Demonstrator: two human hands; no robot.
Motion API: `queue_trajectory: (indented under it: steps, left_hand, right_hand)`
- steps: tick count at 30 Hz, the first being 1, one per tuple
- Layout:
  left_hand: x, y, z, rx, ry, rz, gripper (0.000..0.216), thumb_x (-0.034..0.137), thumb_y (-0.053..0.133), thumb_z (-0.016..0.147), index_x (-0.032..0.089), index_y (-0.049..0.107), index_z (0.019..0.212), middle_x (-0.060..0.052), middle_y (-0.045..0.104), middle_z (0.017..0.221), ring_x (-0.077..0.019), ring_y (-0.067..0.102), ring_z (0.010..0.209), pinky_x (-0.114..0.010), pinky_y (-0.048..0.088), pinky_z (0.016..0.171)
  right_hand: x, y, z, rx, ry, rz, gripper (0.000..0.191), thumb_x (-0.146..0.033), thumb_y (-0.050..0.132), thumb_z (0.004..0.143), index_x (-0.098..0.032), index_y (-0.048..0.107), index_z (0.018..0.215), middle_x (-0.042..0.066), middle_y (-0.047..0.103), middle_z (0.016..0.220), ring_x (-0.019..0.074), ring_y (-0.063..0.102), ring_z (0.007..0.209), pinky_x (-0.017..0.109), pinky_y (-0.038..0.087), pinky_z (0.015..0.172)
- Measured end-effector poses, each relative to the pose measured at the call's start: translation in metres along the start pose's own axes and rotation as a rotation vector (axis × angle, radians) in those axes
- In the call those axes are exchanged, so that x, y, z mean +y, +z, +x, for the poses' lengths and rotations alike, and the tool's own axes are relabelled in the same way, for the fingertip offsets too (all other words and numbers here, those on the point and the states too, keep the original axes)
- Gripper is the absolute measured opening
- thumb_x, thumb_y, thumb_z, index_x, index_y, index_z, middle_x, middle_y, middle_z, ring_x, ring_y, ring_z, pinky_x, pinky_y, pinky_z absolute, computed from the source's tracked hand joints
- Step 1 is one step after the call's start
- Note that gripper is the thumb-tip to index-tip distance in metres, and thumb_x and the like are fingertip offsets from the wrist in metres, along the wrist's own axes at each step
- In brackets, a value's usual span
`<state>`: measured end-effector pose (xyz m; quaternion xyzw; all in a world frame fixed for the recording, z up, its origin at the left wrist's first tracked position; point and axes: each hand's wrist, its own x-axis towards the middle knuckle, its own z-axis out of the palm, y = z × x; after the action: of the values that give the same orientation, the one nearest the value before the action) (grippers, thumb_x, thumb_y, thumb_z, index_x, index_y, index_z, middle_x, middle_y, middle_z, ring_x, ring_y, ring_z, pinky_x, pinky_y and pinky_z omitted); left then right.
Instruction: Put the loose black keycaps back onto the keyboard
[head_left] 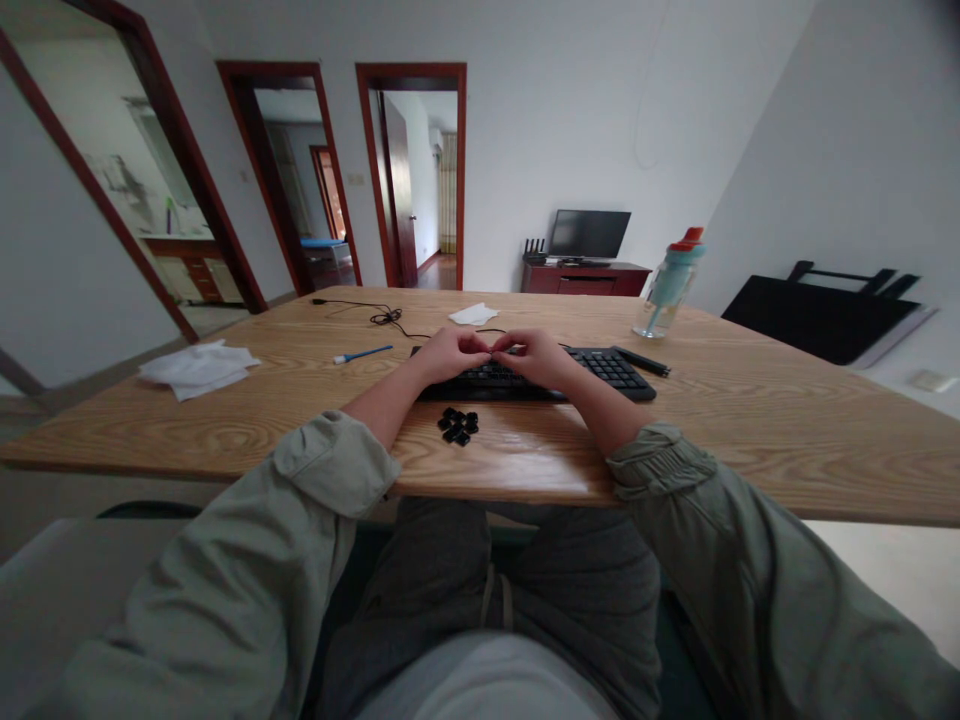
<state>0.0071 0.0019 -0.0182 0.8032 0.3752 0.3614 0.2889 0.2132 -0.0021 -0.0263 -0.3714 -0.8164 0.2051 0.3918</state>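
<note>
A black keyboard (611, 372) lies on the wooden table in front of me, partly covered by my hands. Above its middle, my left hand (450, 355) and my right hand (538, 358) meet with fingertips pinched close together. Whatever sits between the fingers is too small or hidden to make out. Several loose black keycaps (457, 426) are heaped on the wood between the keyboard and the table's near edge. To the left of the keyboard rests a small blue brush (364, 354) with a whitish end.
Crumpled white tissues (199, 370) lie at the left, with another tissue (472, 314) behind the keyboard. A black cable (386, 316) coils at the back left. On the right stand a clear bottle (667, 290) with a red lid and, lying lower, a black stick-like object (642, 361).
</note>
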Motion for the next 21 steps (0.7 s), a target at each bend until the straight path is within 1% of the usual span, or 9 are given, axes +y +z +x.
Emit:
queue_trajectory:
  steps: [3, 6, 9, 13, 16, 21]
  left_hand:
    - [0.004, -0.001, -0.003, -0.039, 0.015, 0.191, 0.023, 0.028, 0.068, 0.078, 0.011, 0.073, 0.093, -0.005, 0.072, 0.082, -0.014, 0.062, 0.073, -0.025, 0.046, 0.069]
    - [0.007, 0.001, -0.005, -0.078, 0.077, 0.399, 0.022, 0.026, 0.064, 0.079, 0.017, 0.076, 0.096, -0.002, 0.073, 0.087, -0.0146, 0.064, 0.079, -0.025, 0.045, 0.073]
    - [0.006, 0.002, -0.004, -0.122, 0.102, 0.523, 0.024, 0.028, 0.063, 0.08, 0.02, 0.077, 0.098, -0.002, 0.074, 0.088, -0.0152, 0.064, 0.08, -0.025, 0.044, 0.076]
    - [0.003, 0.003, -0.002, -0.151, 0.106, 0.585, 0.025, 0.028, 0.062, 0.081, 0.022, 0.078, 0.1, -0.002, 0.074, 0.092, -0.0154, 0.064, 0.083, -0.025, 0.045, 0.077]
    - [0.003, 0.003, -0.002, -0.168, 0.103, 0.611, 0.026, 0.028, 0.06, 0.082, 0.022, 0.078, 0.101, -0.002, 0.075, 0.095, -0.0156, 0.065, 0.085, -0.024, 0.045, 0.076]
    - [0.004, 0.001, -0.003, -0.196, 0.161, 0.662, 0.029, 0.026, 0.058, 0.082, 0.023, 0.077, 0.103, -0.002, 0.074, 0.099, -0.0167, 0.065, 0.091, -0.026, 0.046, 0.084]
  right_hand:
    - [-0.003, -0.002, -0.002, -0.051, -0.004, -0.117, 0.024, -0.031, 0.062, 0.083, -0.014, 0.075, 0.094, 0.006, 0.072, 0.087, 0.0145, 0.061, 0.075, 0.025, 0.046, 0.07]
    - [-0.008, -0.005, -0.005, -0.132, 0.0, -0.263, 0.022, -0.029, 0.063, 0.084, -0.017, 0.076, 0.095, 0.004, 0.072, 0.084, 0.013, 0.059, 0.07, 0.024, 0.043, 0.069]
    - [-0.012, -0.007, -0.007, -0.204, -0.016, -0.376, 0.021, -0.028, 0.063, 0.085, -0.019, 0.077, 0.097, 0.002, 0.072, 0.082, 0.0124, 0.058, 0.068, 0.024, 0.041, 0.067]
    - [-0.014, -0.006, -0.007, -0.253, -0.01, -0.462, 0.022, -0.027, 0.062, 0.086, -0.018, 0.078, 0.099, 0.003, 0.073, 0.084, 0.0123, 0.058, 0.068, 0.024, 0.04, 0.067]
    - [-0.014, -0.005, -0.007, -0.268, 0.0, -0.465, 0.023, -0.027, 0.061, 0.085, -0.017, 0.078, 0.098, 0.002, 0.072, 0.081, 0.0114, 0.056, 0.065, 0.023, 0.039, 0.064]
    - [-0.01, -0.006, -0.007, -0.266, 0.012, -0.431, 0.023, -0.022, 0.062, 0.081, -0.016, 0.077, 0.097, 0.001, 0.07, 0.079, 0.0102, 0.053, 0.062, 0.022, 0.037, 0.06]
